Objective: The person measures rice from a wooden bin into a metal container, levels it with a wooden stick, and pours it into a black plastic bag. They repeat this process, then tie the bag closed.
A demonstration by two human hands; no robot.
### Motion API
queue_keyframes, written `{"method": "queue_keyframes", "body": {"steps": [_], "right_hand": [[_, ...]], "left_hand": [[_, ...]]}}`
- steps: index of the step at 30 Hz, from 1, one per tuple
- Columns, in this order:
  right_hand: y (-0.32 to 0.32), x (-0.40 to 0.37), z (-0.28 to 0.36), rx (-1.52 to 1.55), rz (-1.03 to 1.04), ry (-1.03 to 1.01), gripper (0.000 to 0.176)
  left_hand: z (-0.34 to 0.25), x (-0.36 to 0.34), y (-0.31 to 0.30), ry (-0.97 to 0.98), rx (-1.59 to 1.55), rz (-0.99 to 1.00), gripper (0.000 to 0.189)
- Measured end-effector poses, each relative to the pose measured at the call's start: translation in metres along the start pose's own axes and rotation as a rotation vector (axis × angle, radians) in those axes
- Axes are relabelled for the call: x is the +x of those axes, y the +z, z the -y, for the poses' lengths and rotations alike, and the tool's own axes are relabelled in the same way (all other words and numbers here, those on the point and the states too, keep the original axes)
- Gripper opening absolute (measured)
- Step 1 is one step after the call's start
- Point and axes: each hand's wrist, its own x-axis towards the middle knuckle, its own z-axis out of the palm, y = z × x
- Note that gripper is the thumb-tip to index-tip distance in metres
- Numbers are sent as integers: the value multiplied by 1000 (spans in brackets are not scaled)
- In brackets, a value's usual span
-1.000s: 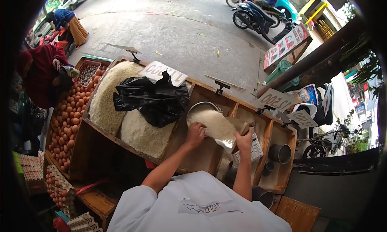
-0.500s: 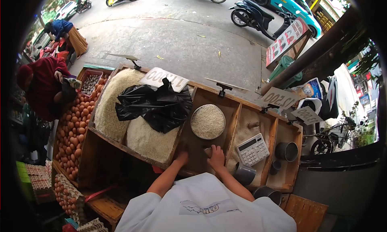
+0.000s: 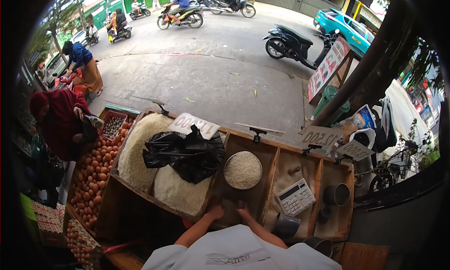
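Note:
My left hand is low in the near end of a wooden bin compartment, its fingers curled downward. Close beside it on the right, my right hand is also closed, with the thumb side up. What either hand grips is too small and partly hidden to make out. Just beyond them in the same compartment sits a round metal bowl heaped with white rice. To the left, a crumpled black plastic bag lies across two heaps of rice.
To the right are a white calculator, a grey measuring cup and a dark metal cup. Many eggs fill the left bin. A person in dark red stands beside them. Price cards line the front edge.
The view has tipped up, showing more street. My right hand has drawn back toward me from a small object near the bowl, its fingers now curled. Motorbikes have moved along the road.

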Motion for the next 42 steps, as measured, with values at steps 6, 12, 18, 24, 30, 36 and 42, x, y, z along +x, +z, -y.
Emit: {"method": "queue_keyframes", "body": {"steps": [6, 12, 18, 24, 30, 36, 42], "right_hand": [[-30, -3, -5, 560, 208, 226, 44], [-59, -24, 8, 737, 126, 287, 20], [-98, -55, 57, 743, -32, 289, 4], [-125, -58, 115, 788, -181, 215, 7], [-145, -37, 130, 851, -217, 139, 9], [-147, -23, 146, 773, -349, 80, 18], [-140, -21, 164, 734, -391, 79, 28]], "left_hand": [[-28, -19, -74, -261, -739, 188, 46], [-56, -33, -95, -23, -650, -556, 41], [-97, -25, -145, 128, -613, -703, 39], [-119, 0, -188, 292, -736, -618, 38], [-106, 36, -188, 403, -632, -561, 41], [-70, 68, -157, 178, -265, -585, 50], [-52, 94, -135, 95, -255, -553, 55]]}}
